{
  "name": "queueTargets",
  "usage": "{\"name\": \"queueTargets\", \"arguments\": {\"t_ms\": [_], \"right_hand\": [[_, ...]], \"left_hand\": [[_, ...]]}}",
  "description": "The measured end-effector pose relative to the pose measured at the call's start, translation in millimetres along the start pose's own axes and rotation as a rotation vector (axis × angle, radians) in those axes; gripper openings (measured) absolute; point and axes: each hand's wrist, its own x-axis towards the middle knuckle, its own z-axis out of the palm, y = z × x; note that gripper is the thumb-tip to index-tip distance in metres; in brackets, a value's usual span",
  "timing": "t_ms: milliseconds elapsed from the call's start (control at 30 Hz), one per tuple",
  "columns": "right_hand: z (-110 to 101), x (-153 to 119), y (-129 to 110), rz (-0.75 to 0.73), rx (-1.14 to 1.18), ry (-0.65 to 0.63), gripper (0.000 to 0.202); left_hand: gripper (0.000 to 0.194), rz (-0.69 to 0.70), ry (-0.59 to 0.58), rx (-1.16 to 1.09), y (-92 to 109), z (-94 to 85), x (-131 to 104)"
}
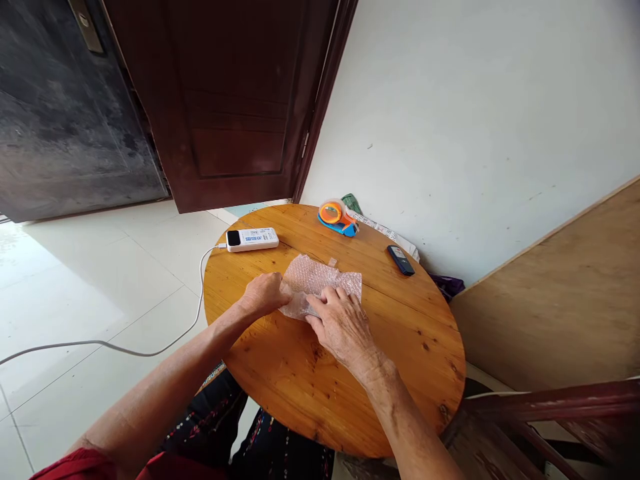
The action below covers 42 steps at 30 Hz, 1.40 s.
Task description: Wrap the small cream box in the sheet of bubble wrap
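Note:
A sheet of clear bubble wrap (313,275) lies near the middle of the round wooden table (300,380), its near edge bunched or folded. My left hand (265,293) is closed on the left edge of the wrap. My right hand (341,323) presses on the near right part, its fingers curled over the wrap. Something may lie under the fold, but I cannot make it out. A small clear strip (332,263) sticks up at the far edge of the wrap.
A white power bank (253,239) with a cable stands at the table's back left. An orange and blue tape dispenser (339,217) is at the back, and a dark device (401,260) at the right. Beyond are a door (225,100) and a white wall.

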Motion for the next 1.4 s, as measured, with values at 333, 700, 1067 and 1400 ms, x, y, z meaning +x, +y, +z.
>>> {"name": "queueTargets", "arguments": {"t_ms": [333, 700, 1067, 1400], "right_hand": [[-2.2, 8.5, 3.0, -0.012, 0.023, -0.101, 0.017], [-0.2, 5.4, -1.5, 0.149, 0.161, -0.054, 0.081], [-6.9, -54.3, 59.2, 0.445, 0.588, 0.166, 0.048], [41.4, -55.6, 55.9, 0.784, 0.831, 0.078, 0.078]], "left_hand": [[0.010, 0.058, 0.044, -0.263, 21.3, -1.0, -5.0], [0.004, 0.078, -0.087, -0.480, 54.9, -1.8, -13.2], [0.019, 0.438, -0.247, -0.222, 54.1, -11.2, -17.7], [0.019, 0.486, -0.125, 0.069, 56.3, 4.6, -18.5]]}}
